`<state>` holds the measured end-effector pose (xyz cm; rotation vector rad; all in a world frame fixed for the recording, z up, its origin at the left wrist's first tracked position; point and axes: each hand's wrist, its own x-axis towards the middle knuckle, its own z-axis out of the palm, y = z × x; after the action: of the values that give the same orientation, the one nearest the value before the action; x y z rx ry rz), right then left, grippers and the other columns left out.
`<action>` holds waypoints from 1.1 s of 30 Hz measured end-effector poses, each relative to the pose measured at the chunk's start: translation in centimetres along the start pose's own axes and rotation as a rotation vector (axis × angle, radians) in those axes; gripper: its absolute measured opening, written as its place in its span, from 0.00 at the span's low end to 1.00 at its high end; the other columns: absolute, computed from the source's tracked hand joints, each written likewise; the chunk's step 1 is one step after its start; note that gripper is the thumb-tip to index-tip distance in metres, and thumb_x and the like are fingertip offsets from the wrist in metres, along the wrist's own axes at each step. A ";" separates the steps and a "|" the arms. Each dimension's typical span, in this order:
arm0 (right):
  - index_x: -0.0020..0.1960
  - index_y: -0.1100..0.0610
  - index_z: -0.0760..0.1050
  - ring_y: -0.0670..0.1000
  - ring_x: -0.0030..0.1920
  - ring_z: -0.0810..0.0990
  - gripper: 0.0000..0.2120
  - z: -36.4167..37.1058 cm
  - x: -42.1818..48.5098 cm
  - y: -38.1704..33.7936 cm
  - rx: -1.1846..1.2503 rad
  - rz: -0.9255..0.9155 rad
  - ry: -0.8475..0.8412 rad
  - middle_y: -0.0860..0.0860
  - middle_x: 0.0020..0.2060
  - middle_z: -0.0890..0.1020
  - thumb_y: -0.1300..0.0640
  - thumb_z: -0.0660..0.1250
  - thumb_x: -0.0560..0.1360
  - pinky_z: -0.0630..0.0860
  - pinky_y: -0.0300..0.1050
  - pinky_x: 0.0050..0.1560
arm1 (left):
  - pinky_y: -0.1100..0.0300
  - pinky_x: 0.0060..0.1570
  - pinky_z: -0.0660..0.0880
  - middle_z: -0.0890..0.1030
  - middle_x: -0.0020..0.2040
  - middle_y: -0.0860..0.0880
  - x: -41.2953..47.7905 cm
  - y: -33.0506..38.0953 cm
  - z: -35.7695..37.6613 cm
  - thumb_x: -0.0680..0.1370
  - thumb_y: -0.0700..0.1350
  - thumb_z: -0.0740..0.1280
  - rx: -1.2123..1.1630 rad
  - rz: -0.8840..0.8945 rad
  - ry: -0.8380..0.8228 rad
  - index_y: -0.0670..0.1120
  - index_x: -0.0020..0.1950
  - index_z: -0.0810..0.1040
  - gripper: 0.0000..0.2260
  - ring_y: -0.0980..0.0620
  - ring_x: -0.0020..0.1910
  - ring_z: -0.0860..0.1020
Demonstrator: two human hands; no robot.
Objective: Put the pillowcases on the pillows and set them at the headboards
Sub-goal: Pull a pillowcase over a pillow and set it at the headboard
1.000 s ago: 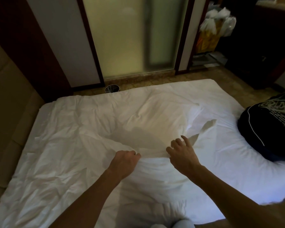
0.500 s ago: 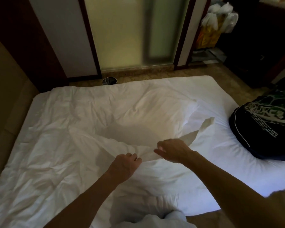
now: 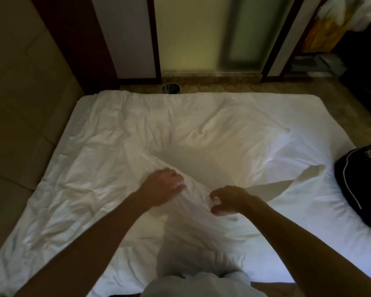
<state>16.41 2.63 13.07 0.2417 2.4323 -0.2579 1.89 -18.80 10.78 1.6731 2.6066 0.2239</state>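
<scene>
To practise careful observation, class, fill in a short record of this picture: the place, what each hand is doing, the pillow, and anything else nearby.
place: bed with creased white bedding
left hand: grips the edge of the pillowcase
right hand: pinches the same pillowcase, close beside the other hand
pillow: lies mid-bed beyond the hands; how far it is inside the case is unclear
also there: dark bag on the bed's right side; small bin on the floor past the bed
</scene>
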 end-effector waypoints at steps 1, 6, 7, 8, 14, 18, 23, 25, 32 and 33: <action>0.72 0.46 0.69 0.53 0.65 0.75 0.30 0.0 -0.1 0.0 0.001 0.001 0.009 0.48 0.66 0.77 0.40 0.69 0.72 0.72 0.47 0.62 | 0.52 0.53 0.74 0.81 0.51 0.49 0.2 -1.5 -0.3 0.80 0.57 0.51 0.067 -0.035 -0.057 0.51 0.55 0.80 0.20 0.46 0.52 0.79; 0.65 0.50 0.73 0.51 0.51 0.80 0.25 -0.1 0.0 -0.5 -0.057 -0.027 0.034 0.48 0.54 0.81 0.44 0.70 0.71 0.71 0.42 0.42 | 0.50 0.50 0.73 0.81 0.48 0.45 -1.0 -6.6 -1.0 0.71 0.49 0.69 0.327 -0.241 -0.172 0.47 0.57 0.79 0.15 0.43 0.46 0.79; 0.63 0.50 0.73 0.50 0.49 0.79 0.23 -0.2 0.2 -0.7 -0.076 -0.032 0.038 0.48 0.52 0.81 0.45 0.70 0.71 0.69 0.40 0.38 | 0.49 0.50 0.73 0.81 0.47 0.45 -1.3 -7.0 -1.0 0.68 0.48 0.71 0.357 -0.271 -0.162 0.46 0.54 0.79 0.16 0.42 0.45 0.79; 0.62 0.51 0.74 0.50 0.46 0.79 0.22 -0.4 0.3 -0.9 -0.093 -0.035 0.040 0.47 0.49 0.81 0.45 0.71 0.71 0.66 0.39 0.35 | 0.48 0.51 0.73 0.81 0.46 0.44 -1.7 -7.3 -0.9 0.65 0.47 0.73 0.370 -0.295 -0.151 0.45 0.53 0.80 0.17 0.42 0.45 0.79; 0.59 0.50 0.74 0.47 0.43 0.76 0.21 -1.1 1.2 -1.2 -0.136 -0.050 0.021 0.45 0.45 0.77 0.44 0.73 0.70 0.69 0.39 0.39 | 0.47 0.53 0.71 0.77 0.54 0.41 -2.7 -7.4 -1.8 0.68 0.51 0.72 0.435 -0.434 -0.209 0.40 0.63 0.73 0.27 0.42 0.53 0.75; 0.58 0.49 0.74 0.47 0.47 0.78 0.21 -1.4 1.4 -1.1 -0.148 -0.062 0.005 0.46 0.49 0.80 0.43 0.74 0.68 0.72 0.40 0.44 | 0.48 0.64 0.65 0.69 0.68 0.39 -2.8 -8.3 -2.3 0.76 0.52 0.66 0.580 -0.344 -0.229 0.40 0.69 0.68 0.26 0.40 0.66 0.67; 0.56 0.50 0.75 0.48 0.49 0.78 0.21 -1.5 1.4 -1.4 -0.173 -0.066 -0.033 0.47 0.49 0.80 0.43 0.75 0.68 0.75 0.41 0.49 | 0.39 0.75 0.50 0.61 0.76 0.34 -2.7 -9.1 -2.4 0.77 0.48 0.65 0.689 -0.207 -0.366 0.41 0.72 0.67 0.25 0.37 0.76 0.58; 0.57 0.51 0.75 0.48 0.50 0.78 0.22 -1.4 1.5 -1.4 -0.178 -0.059 -0.052 0.47 0.50 0.80 0.42 0.75 0.68 0.75 0.42 0.52 | 0.40 0.73 0.55 0.71 0.68 0.36 -2.6 -9.1 -3.1 0.75 0.47 0.67 0.651 -0.295 -0.387 0.43 0.68 0.68 0.23 0.38 0.68 0.68; 0.57 0.52 0.75 0.49 0.53 0.78 0.25 -1.2 1.6 -1.5 -0.202 -0.037 -0.125 0.47 0.53 0.79 0.40 0.77 0.66 0.76 0.44 0.56 | 0.49 0.58 0.68 0.78 0.60 0.42 -3.5 -10.0 -3.9 0.76 0.54 0.65 0.503 -0.620 -0.400 0.42 0.75 0.58 0.33 0.44 0.55 0.77; 0.57 0.52 0.75 0.49 0.51 0.77 0.25 -1.2 1.7 -1.6 -0.205 -0.037 -0.133 0.46 0.51 0.78 0.40 0.77 0.66 0.75 0.44 0.55 | 0.50 0.58 0.68 0.77 0.62 0.42 -3.8 -10.1 -3.6 0.76 0.56 0.64 0.480 -0.651 -0.388 0.41 0.76 0.57 0.34 0.44 0.57 0.78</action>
<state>14.00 1.56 13.09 0.0860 2.3118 -0.0382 -6.02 -26.74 12.78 0.7181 2.8233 -0.7114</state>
